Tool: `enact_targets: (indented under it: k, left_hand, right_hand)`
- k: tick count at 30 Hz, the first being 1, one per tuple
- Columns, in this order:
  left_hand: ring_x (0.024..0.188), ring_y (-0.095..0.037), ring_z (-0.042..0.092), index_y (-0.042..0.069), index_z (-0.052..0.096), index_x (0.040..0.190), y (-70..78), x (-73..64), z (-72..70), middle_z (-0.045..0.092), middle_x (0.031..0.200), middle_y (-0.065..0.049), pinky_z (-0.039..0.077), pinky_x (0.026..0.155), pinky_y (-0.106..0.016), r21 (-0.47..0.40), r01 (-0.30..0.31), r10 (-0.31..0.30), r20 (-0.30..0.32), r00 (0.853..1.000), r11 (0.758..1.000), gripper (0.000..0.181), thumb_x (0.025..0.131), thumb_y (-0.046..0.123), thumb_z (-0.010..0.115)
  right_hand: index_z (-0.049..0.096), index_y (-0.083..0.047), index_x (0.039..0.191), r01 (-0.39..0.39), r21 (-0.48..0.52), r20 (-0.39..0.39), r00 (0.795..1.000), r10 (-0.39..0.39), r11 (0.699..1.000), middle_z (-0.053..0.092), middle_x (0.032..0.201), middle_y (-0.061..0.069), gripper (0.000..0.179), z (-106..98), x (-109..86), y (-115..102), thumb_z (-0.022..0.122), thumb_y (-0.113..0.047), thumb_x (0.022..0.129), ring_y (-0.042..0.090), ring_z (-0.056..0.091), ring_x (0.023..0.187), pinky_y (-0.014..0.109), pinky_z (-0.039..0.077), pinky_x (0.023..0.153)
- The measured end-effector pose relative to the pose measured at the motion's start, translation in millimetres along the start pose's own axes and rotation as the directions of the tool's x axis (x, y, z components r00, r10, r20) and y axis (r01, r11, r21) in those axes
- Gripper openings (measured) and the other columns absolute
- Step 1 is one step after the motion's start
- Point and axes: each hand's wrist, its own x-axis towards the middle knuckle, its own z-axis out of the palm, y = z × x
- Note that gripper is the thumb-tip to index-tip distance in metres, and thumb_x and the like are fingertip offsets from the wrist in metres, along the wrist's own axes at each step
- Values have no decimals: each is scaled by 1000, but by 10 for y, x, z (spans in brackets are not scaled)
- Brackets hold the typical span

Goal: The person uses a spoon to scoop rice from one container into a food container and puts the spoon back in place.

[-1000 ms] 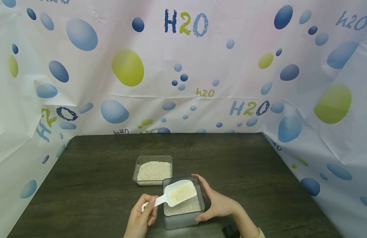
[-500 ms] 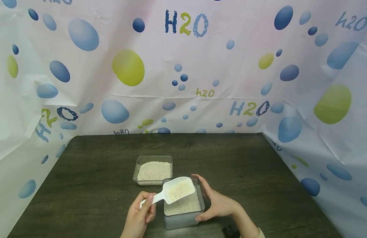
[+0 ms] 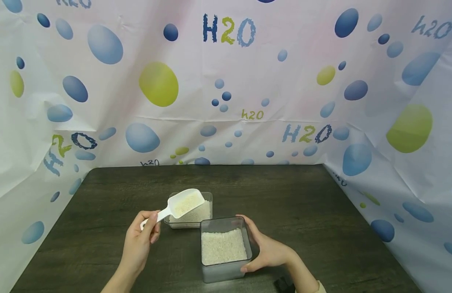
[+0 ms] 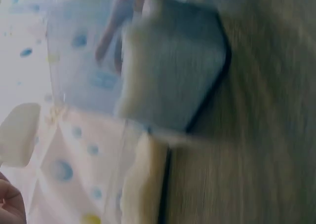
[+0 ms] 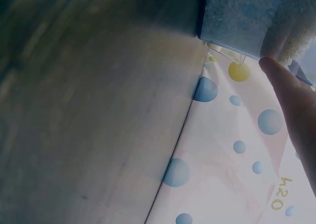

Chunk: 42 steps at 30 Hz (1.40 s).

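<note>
Fingers and thumb of my left hand point(image 3: 139, 236) grip the handle of a white plastic scoop point(image 3: 171, 204). White rice lies in the scoop, which is over the clear rectangular container point(image 3: 185, 224) in the head view and overlaps it. More rice shows inside that container. My right hand point(image 3: 269, 250) holds the right side of a square grey see-through bin point(image 3: 223, 272), thumb low at the front and fingers at the back corner. Rice point(image 3: 223, 246) fills much of the bin. The left wrist view is blurred but shows the scoop point(image 4: 19, 135) at its left edge.
Both containers stand on a dark wood-grain table point(image 3: 302, 203), the clear one behind and left of the grey bin. A small black object point(image 3: 283, 284) sits by the right forearm. A bubble-patterned sheet point(image 3: 226, 81) closes off the back and sides.
My left hand has carried the scoop of rice from above the grey bin left and back to above the clear container. The right hand has kept its hold on the bin.
</note>
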Motion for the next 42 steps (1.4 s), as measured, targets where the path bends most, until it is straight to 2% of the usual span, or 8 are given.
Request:
enact_targets:
  k: [3, 6, 13, 19, 23, 28, 38, 42]
  left_hand:
    - [50, -4, 39, -4, 54, 100, -42, 102, -133, 49, 67, 4, 22, 44, -32, 164, 69, -66, -28, 997, 984, 18, 105, 12, 46]
    - [51, -4, 38, -8, 54, 105, -122, 172, -239, 49, 68, 4, 29, 43, -22, 311, 139, -135, -34, 990, 940, 23, 105, 13, 47]
    - [51, -4, 37, -6, 59, 104, -262, 297, -317, 49, 69, 1, 31, 46, -19, 460, 200, -213, -25, 977, 865, 23, 102, 15, 53]
    - [46, -4, 31, -2, 62, 104, -151, 458, -324, 43, 62, 2, 27, 43, -21, 622, 129, -213, 63, 975, 772, 22, 101, 18, 55]
    - [44, -5, 26, -3, 62, 110, -3, 574, -336, 37, 59, 3, 24, 43, -22, 702, 102, -260, 121, 958, 704, 27, 101, 21, 54]
    - [49, -10, 29, -1, 63, 108, 122, 677, -346, 47, 69, -2, 30, 47, -26, 781, 91, -303, 130, 944, 618, 23, 100, 18, 54]
    - [57, -17, 40, 0, 64, 104, 345, 707, -320, 63, 83, -11, 34, 51, -31, 848, -11, -251, 169, 953, 530, 17, 98, 14, 56]
    - [58, -17, 42, 0, 63, 105, 433, 712, -306, 64, 83, -9, 35, 49, -30, 849, -34, -214, 172, 962, 528, 17, 98, 13, 55]
  right_hand:
    - [-8, -36, 153, 1, 3, 2, 1000, -1, 1000, -18, 157, 22, 111, 1, 4, -4, 79, -30, 83, 47, -8, 144, 70, 18, 107]
    - [-8, -35, 153, 9, 4, 5, 1000, -9, 1000, -18, 157, 22, 111, 2, 5, -4, 79, -30, 83, 48, -9, 143, 70, 18, 107]
    - [-8, -35, 153, 15, -2, 8, 1000, -15, 1000, -19, 158, 20, 111, 0, 1, 3, 79, -31, 83, 49, -10, 143, 70, 17, 107]
    - [-8, -35, 153, 15, -12, 6, 1000, -15, 1000, -19, 158, 21, 112, -3, -3, 1, 79, -31, 83, 49, -9, 143, 70, 17, 107]
    - [-8, -35, 153, 19, -12, 3, 1000, -18, 1000, -18, 158, 20, 112, -4, -1, 0, 79, -30, 83, 48, -9, 143, 70, 17, 107]
    - [-8, -34, 153, 27, -18, 7, 1000, -27, 999, -17, 158, 21, 112, 2, 4, 2, 79, -30, 83, 50, -8, 143, 71, 20, 105]
    - [-10, -34, 153, 16, -20, 10, 1000, -16, 1000, -20, 156, 25, 112, 9, 4, -12, 79, -31, 83, 53, -10, 142, 72, 19, 105]
    - [-10, -35, 153, 13, -23, 9, 1000, -13, 1000, -21, 157, 24, 112, 6, 4, -8, 79, -31, 83, 53, -10, 141, 73, 20, 104]
